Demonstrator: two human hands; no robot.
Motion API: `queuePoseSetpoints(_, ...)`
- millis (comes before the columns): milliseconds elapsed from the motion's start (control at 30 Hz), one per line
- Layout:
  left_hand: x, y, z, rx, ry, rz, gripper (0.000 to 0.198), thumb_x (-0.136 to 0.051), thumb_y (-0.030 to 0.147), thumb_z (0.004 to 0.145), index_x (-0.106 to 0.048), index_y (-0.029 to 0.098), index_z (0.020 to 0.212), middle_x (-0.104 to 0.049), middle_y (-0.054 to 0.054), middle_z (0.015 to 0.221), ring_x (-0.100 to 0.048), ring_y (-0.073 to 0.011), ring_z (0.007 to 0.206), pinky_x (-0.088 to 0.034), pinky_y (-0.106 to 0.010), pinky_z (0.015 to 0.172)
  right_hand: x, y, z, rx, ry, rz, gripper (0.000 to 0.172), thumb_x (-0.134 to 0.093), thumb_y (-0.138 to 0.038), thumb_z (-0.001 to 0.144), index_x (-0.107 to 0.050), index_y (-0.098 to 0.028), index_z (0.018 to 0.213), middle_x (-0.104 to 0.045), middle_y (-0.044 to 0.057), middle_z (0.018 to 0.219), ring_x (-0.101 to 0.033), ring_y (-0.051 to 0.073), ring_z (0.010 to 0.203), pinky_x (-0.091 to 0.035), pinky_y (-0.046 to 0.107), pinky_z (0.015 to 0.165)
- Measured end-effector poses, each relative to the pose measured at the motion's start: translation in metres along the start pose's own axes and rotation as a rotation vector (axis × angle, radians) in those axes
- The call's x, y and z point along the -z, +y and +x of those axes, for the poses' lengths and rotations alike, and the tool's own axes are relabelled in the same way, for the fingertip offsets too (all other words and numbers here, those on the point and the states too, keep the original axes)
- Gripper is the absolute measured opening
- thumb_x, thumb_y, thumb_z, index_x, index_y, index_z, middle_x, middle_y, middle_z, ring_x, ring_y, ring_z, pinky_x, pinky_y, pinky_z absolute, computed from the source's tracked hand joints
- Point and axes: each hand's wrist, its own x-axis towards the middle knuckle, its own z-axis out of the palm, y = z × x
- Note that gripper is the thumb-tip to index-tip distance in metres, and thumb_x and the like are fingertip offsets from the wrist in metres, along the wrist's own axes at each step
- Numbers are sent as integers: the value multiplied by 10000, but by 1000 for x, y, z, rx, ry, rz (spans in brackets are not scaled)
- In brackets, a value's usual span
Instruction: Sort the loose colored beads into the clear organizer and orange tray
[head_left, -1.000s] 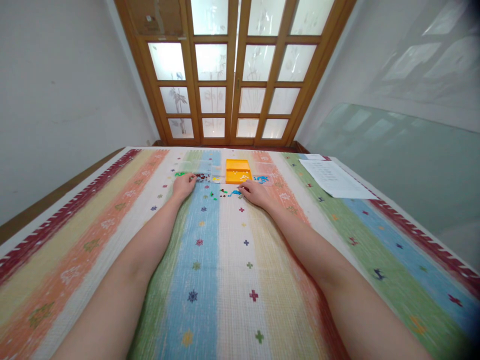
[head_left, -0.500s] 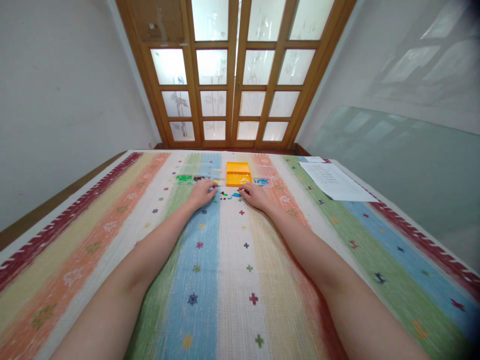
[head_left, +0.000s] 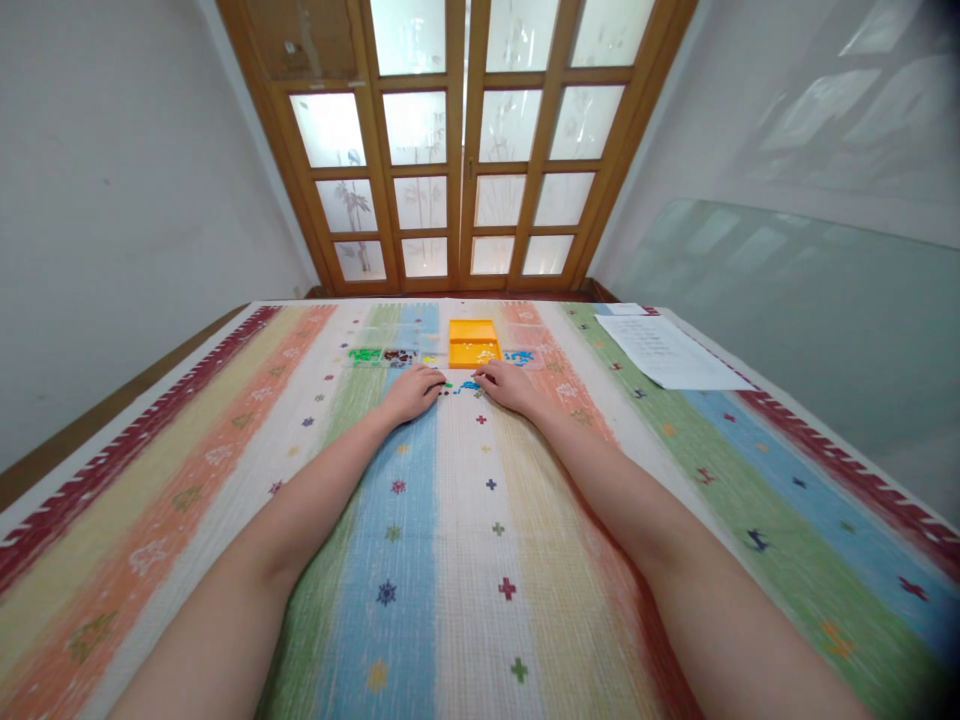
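Note:
Fingers bent together, my left hand (head_left: 414, 393) rests on the cloth beside small green and dark pieces (head_left: 448, 386); whatever it pinches is too small to make out. My right hand (head_left: 506, 385) is closed at the fingertips next to small blue pieces (head_left: 469, 386), its grip hidden. Beyond the hands stands an open yellow box (head_left: 474, 353) with small white pieces in its near half. To its left are clear trays with green pieces (head_left: 365, 356), dark red pieces (head_left: 400, 357) and a few yellow pieces (head_left: 429, 360). Blue pieces (head_left: 519, 357) lie in a clear tray on its right.
A striped, patterned cloth (head_left: 465, 560) covers the table. Printed paper sheets (head_left: 667, 352) lie at the back right. A glass panel (head_left: 795, 330) leans by the right wall, and wooden glazed doors (head_left: 463, 180) stand behind the table.
My left hand has moved slightly right and nearer, from beside the yellow pieces to the small loose pieces. My right hand stays by the blue pieces. The view has shifted slightly.

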Motion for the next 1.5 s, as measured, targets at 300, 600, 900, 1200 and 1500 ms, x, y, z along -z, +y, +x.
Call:
queuePoseSetpoints(300, -8, -5, 0, -52, -10, 95, 441, -415, 217, 1013, -689, 251, 1357, -662, -60, 1412, -470, -274, 1377, -315, -485, 1237, 2, -2, 0, -11, -10, -12, 264, -527, -338, 1052, -757, -223, 1111, -732, 89, 1098, -658, 211, 1021, -472, 304, 893)
queuePoseSetpoints(600, -14, -11, 1, -59, -15, 97, 509, -365, 137, 988, -682, 234, 1374, -640, -49, 1454, -452, -256, 1401, -283, -455, 1264, 1, 0, 1, 3, -4, -19, 259, -530, -338, 1056, -757, -223, 1109, -734, 89, 1097, -659, 215, 1026, -466, 300, 884)
queuePoseSetpoints(900, -11, -11, 0, -42, -19, 72, 549, -369, 98, 952, -678, 232, 1386, -641, -51, 1455, -450, -254, 1382, -325, -456, 1234, -2, 1, 2, 10, 8, -20, 277, -518, -349, 1060, -758, -222, 1117, -739, 85, 1104, -662, 213, 1026, -470, 305, 888)
queuePoseSetpoints(1200, -16, -19, 2, -64, -37, 47, 564, -332, 83, 963, -662, 223, 1398, -619, -28, 1486, -445, -225, 1403, -300, -427, 1261, -2, 2, 2, 18, 5, -24, 267, -527, -334, 1058, -756, -209, 1115, -742, 86, 1094, -663, 213, 1020, -460, 292, 867)
queuePoseSetpoints(1500, -11, -15, 1, -79, -68, 73, 577, -353, 85, 951, -633, 215, 1438, -603, -57, 1500, -448, -238, 1405, -310, -451, 1252, -1, 0, 1, 3, -3, -22, 281, -518, -365, 1071, -756, -220, 1107, -739, 87, 1100, -660, 209, 1009, -453, 289, 877)
